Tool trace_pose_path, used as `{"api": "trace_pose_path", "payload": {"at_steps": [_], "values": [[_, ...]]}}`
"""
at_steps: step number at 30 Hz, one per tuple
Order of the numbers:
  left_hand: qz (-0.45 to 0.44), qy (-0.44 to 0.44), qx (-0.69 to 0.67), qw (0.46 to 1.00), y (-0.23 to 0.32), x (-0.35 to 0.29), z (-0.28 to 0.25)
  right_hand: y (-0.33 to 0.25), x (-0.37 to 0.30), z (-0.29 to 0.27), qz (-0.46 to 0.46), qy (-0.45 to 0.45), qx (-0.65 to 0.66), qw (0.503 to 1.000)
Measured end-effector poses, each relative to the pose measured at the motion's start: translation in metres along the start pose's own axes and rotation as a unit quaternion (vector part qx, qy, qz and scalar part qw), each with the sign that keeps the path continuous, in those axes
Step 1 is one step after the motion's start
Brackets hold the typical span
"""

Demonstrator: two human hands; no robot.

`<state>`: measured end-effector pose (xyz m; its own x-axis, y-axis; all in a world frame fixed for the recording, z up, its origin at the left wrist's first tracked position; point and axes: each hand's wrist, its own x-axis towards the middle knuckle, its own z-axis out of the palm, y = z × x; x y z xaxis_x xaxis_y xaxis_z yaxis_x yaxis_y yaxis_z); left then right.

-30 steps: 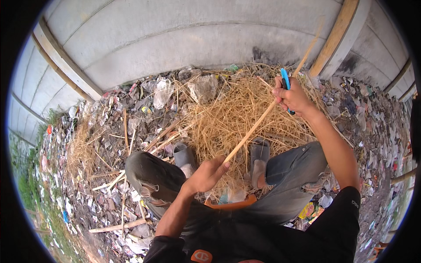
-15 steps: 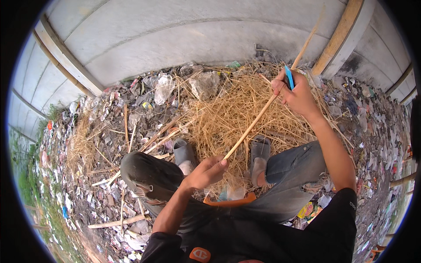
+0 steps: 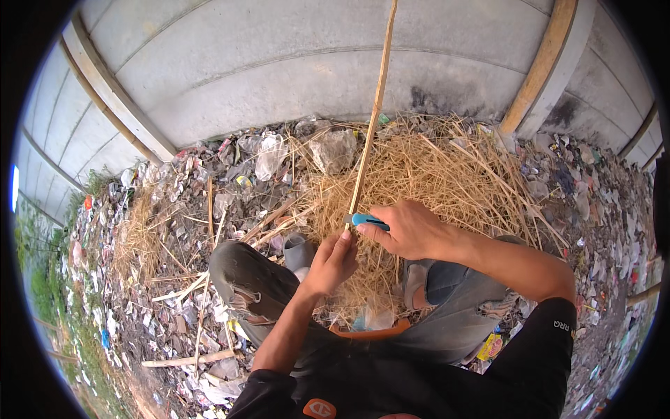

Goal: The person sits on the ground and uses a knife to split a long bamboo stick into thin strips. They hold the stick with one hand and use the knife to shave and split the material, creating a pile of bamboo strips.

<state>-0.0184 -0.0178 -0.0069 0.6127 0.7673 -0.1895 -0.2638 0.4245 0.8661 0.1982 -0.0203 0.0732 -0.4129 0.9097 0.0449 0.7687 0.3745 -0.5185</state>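
Note:
My left hand point(image 3: 333, 264) is closed round the near end of a long, pale bamboo strip point(image 3: 371, 133), thumb on top. From there the strip rises away from me, its far part showing against the grey wall. My right hand point(image 3: 417, 229) grips a blue utility knife point(image 3: 370, 221). The short blade lies against the strip just beyond my left thumb. Below and beyond my hands spreads a heap of thin straw-coloured shavings point(image 3: 426, 174), between and past my shoes.
A grey concrete panel wall point(image 3: 293, 84) stands ahead, with a bamboo pole point(image 3: 541, 63) against its post at right. Plastic litter point(image 3: 272, 157) covers the ground. Loose bamboo pieces point(image 3: 185, 360) lie at left. Something orange point(image 3: 373, 332) shows between my legs.
My right hand has come down and left along the strip to my left hand, bringing the knife blade onto it. The strip has swung from leaning right to nearly straight ahead.

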Motion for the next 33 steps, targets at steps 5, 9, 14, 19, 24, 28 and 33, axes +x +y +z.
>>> {"api": "trace_pose_path", "payload": {"at_steps": [5, 9, 14, 19, 24, 28, 33], "values": [[0.022, 0.064, 0.206, 0.976, -0.007, -0.008, -0.002, 0.021, 0.016, -0.002, 0.056, 0.041, 0.018, 0.997], [0.016, 0.06, 0.314, 0.947, -0.012, -0.017, -0.003, 0.045, 0.022, -0.02, 0.098, 0.047, 0.027, 0.994], [0.099, 0.095, 0.415, 0.9, -0.011, -0.007, -0.004, 0.025, 0.002, 0.012, -0.031, 0.009, -0.094, 0.995], [0.036, 0.076, 0.472, 0.878, -0.003, -0.03, 0.005, 0.07, 0.026, -0.04, 0.153, 0.138, 0.013, 0.978], [-0.014, 0.074, 0.412, 0.908, -0.016, -0.057, 0.011, 0.079, 0.022, -0.045, 0.144, 0.118, -0.077, 0.98], [-0.004, 0.068, 0.378, 0.923, -0.021, -0.064, 0.003, 0.073, 0.022, -0.041, 0.094, 0.151, -0.134, 0.975], [-0.043, 0.041, 0.264, 0.963, -0.025, -0.074, -0.002, 0.081, 0.02, -0.03, 0.039, 0.19, -0.216, 0.957]]}}
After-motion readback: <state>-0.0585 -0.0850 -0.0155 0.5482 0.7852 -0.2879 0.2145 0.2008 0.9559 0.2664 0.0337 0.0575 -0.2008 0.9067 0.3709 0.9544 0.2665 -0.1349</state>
